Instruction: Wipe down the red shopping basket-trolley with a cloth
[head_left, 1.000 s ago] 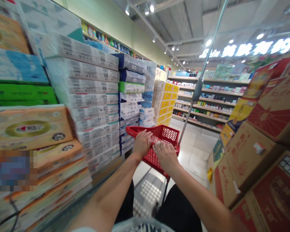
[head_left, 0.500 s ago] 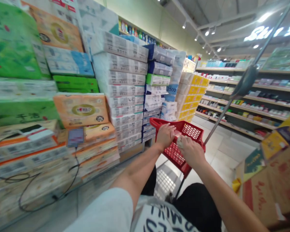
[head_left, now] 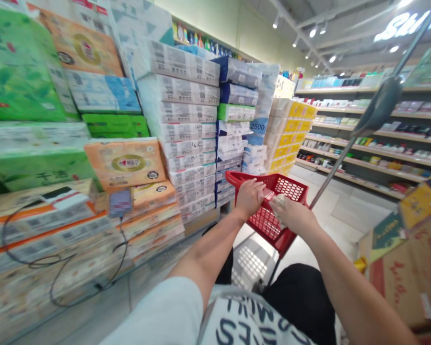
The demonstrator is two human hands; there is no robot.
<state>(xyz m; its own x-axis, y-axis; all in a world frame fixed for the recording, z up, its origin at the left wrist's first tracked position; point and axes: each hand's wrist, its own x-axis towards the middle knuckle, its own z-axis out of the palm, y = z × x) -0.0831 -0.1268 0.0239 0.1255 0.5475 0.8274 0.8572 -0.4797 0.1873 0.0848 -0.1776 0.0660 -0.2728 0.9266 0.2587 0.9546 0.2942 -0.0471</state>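
A red shopping cart (head_left: 266,223) with a perforated basket stands in front of my legs. My left hand (head_left: 250,197) is closed over the left part of its red handle (head_left: 268,193). Further right, my right hand (head_left: 296,215) is closed on a crumpled whitish cloth or tissue (head_left: 280,205) at the handle; its exact material cannot be made out. A short stretch of handle shows between the hands. Beside the basket's right side rises a slanted metal pole (head_left: 332,172) with a grey, rounded piece (head_left: 378,108) on it.
Stacked tissue packs (head_left: 190,115) line the left side, with a cable (head_left: 59,258) hanging over the lower ones. Yellow-and-white packs (head_left: 290,129) stand ahead. Cardboard boxes (head_left: 398,282) are close on the right. Stocked shelves (head_left: 366,136) run along the far right, beyond tiled floor.
The stacks and shelves have shifted slightly in view. My right hand with the cloth sits a little farther right along the handle. The left hand keeps its hold.
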